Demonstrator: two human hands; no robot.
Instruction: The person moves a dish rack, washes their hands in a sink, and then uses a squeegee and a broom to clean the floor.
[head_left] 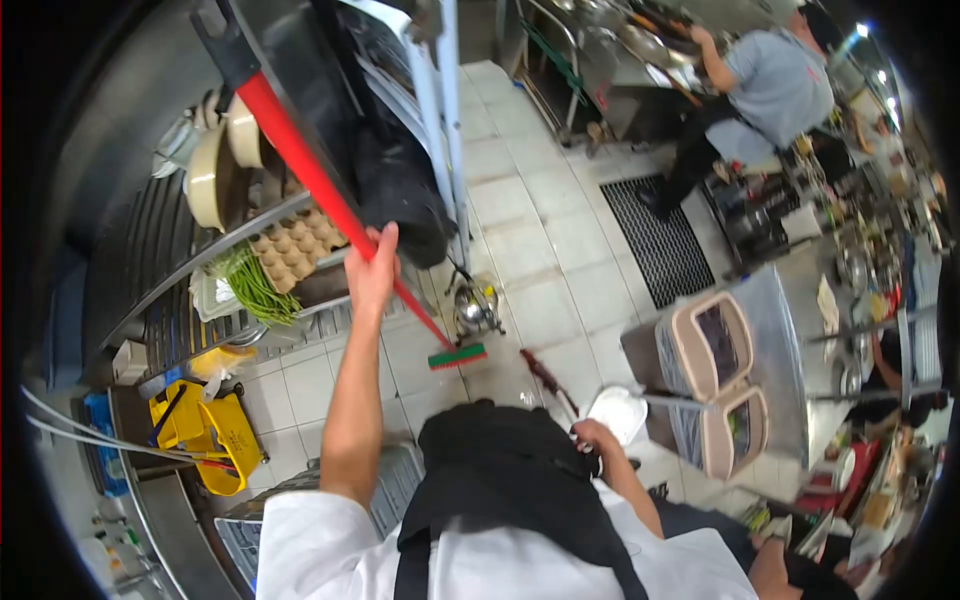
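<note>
My left hand (372, 272) is wrapped round the red handle (310, 165) of a broom, held out in front of me. The broom's green and red head (457, 356) is down at the tiled floor. Low on the right, my right hand (597, 440) is closed round a thin handle, partly hidden by the fingers. A dark red end (540, 370) shows on that side, pointing away from me. A white dish or pan (618, 414) is just beyond my right hand. Near the broom head stands a shiny metal object (476, 306) on the floor.
A shelf (290, 208) at left holds bowls, an egg tray (297, 250) and green vegetables (258, 288). A yellow mop bucket (215, 440) stands lower left. Two lidded bins (715, 345) are at right. A person (775, 90) stands at the upper right beside a black mat (658, 240).
</note>
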